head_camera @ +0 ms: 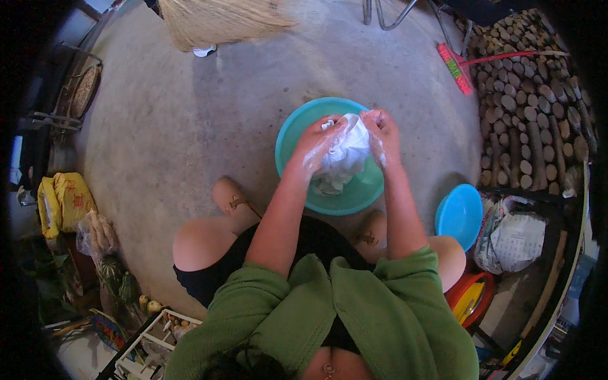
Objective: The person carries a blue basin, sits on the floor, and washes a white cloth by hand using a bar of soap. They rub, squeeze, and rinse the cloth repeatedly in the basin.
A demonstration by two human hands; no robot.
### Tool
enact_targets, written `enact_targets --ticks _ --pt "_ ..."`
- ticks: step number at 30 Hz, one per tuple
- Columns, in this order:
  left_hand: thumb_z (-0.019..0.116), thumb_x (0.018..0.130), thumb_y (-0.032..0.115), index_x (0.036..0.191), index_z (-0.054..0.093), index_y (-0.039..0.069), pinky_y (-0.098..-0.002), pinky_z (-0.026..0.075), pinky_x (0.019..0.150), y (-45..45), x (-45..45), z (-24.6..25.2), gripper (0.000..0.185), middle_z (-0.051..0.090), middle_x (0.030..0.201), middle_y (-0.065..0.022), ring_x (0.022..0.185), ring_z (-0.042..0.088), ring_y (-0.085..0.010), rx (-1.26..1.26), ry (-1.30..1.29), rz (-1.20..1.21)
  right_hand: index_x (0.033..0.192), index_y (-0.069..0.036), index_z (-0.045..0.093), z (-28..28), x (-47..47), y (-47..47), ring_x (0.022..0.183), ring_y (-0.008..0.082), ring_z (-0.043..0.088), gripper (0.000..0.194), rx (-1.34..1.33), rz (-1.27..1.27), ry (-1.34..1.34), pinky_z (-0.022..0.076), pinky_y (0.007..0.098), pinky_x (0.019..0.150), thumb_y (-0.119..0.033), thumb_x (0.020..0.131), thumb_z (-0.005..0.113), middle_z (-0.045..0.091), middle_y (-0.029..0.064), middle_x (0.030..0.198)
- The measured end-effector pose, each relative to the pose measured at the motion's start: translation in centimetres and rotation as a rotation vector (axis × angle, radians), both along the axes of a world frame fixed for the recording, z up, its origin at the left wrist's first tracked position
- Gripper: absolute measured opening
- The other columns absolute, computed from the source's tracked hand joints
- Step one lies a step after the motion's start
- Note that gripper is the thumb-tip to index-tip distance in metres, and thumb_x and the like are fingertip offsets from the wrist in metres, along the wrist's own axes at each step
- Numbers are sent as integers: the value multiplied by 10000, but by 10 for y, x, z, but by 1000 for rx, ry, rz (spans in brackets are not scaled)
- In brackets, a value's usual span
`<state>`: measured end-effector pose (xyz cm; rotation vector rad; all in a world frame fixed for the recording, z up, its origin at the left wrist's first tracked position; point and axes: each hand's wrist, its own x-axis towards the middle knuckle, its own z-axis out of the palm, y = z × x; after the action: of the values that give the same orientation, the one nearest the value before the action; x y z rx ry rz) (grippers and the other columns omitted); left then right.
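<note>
A wet white cloth (350, 145) hangs bunched between my two hands, above a round turquoise plastic basin (290, 122) on the floor. My left hand (319, 137) grips the cloth on its left side, with a fold showing between the fingers. At the cloth's upper right edge, my right hand (381, 130) pinches it. White suds coat both hands and wrists. The cloth's lower part droops into the basin, where greenish water (363, 190) shows. How far the cloth dips under the water is hard to tell.
A smaller blue basin (459, 216) leans by my right knee. Stacked firewood (517, 118) lines the right side, with a red broom (456, 69) before it. A large straw broom (223, 21) is at the top. A yellow bag (66, 202) and a white rack (152, 332) stand left.
</note>
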<state>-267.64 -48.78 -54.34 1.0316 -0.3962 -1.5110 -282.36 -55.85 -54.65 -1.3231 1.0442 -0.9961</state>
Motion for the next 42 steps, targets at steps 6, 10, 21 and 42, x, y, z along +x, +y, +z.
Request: enact_targets --ticks 6,10,21,42 --pt "542 935 353 1048 593 -3 -254 478 692 -7 -12 -6 378 610 912 -37 783 568 -105 124 223 112 722 -56 582 28 30 32 600 222 569 211 -319 -13 508 453 306 570 -215 838 658 593 101 693" --pt "524 938 351 975 598 11 -283 473 646 1 -15 -32 350 591 861 -33 727 552 -121 -74 175 175 715 -47 592 36 55 67 613 335 568 280 -797 86 499 455 365 546 -287 858 612 598 163 714" --pt "596 885 279 1006 588 -6 -329 483 605 3 -15 -7 310 610 859 -83 710 593 -188 47 273 229 742 -74 649 12 59 74 525 329 579 274 -790 -22 383 456 412 497 -297 883 574 576 150 593" --pt "549 918 228 1023 562 17 -358 519 687 9 -42 -42 236 607 919 -93 787 603 -198 220 183 168 721 -49 614 -20 30 29 554 272 572 130 -11 -169 283 424 375 493 -162 774 650 630 146 736"
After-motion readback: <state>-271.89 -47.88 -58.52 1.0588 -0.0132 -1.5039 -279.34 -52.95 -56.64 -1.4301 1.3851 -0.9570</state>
